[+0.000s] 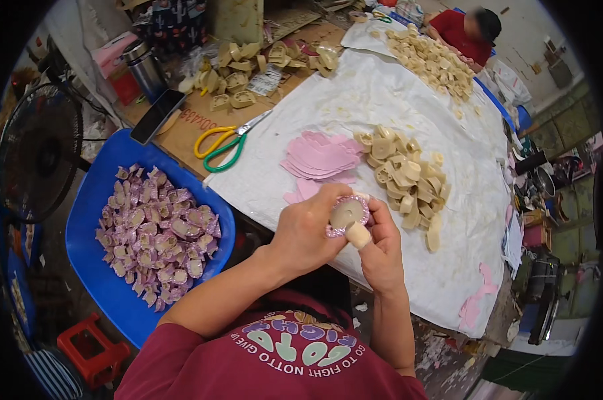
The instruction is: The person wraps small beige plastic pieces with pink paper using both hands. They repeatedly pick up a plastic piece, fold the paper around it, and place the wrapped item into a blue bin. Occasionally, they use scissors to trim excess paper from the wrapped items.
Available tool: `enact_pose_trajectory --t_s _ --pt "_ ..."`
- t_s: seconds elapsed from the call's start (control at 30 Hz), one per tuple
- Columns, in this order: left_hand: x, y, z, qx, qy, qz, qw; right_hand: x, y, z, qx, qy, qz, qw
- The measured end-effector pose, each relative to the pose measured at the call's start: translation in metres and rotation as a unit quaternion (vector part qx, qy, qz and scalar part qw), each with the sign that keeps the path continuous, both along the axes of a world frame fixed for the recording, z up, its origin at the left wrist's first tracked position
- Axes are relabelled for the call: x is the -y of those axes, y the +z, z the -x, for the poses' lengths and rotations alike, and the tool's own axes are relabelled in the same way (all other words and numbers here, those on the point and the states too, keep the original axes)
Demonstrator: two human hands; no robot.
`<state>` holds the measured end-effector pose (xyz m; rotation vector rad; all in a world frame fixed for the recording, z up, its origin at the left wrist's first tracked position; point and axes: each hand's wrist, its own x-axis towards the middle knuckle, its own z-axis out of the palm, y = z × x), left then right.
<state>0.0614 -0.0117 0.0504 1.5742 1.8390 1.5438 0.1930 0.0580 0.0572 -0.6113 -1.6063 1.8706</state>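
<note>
Both my hands meet over the near edge of the white-covered table. Between them is a beige shoe heel with a ring of glittery pink covering gathered round its rim, its bare beige face turned up. My left hand grips it from the left, fingers curled behind it and partly hidden. From the right, my right hand closes on it; a pale wrap covers the thumb, which presses at the heel's lower edge. Just beyond lie a stack of pink cut pieces and a heap of uncovered beige heels.
On my left, a blue basin holds many pink-covered heels. Scissors, a phone and a steel flask lie or stand near it. A black fan and red stool are farther left. Another person sits at the far right.
</note>
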Motion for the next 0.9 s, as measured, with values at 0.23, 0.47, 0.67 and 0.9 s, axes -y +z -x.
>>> enact_pose_trajectory --t_s 0.23,0.47,0.67,0.9 --pt "0.003 -0.009 0.012 0.091 0.007 -0.099 0.991 -0.003 -0.004 -0.014 -0.025 0.014 0.050 0.998" --pt "0.011 -0.007 0.025 0.364 -0.166 -0.064 0.914 -0.004 -0.006 -0.021 -0.041 -0.024 0.039 0.998" --pt "0.016 -0.017 0.029 0.458 -0.270 -0.062 0.844 -0.006 -0.011 -0.025 -0.019 -0.043 0.042 0.998" --pt "0.036 -0.024 0.048 0.511 -0.266 -0.055 0.816 -0.008 -0.013 -0.028 0.005 -0.063 0.022 0.998"
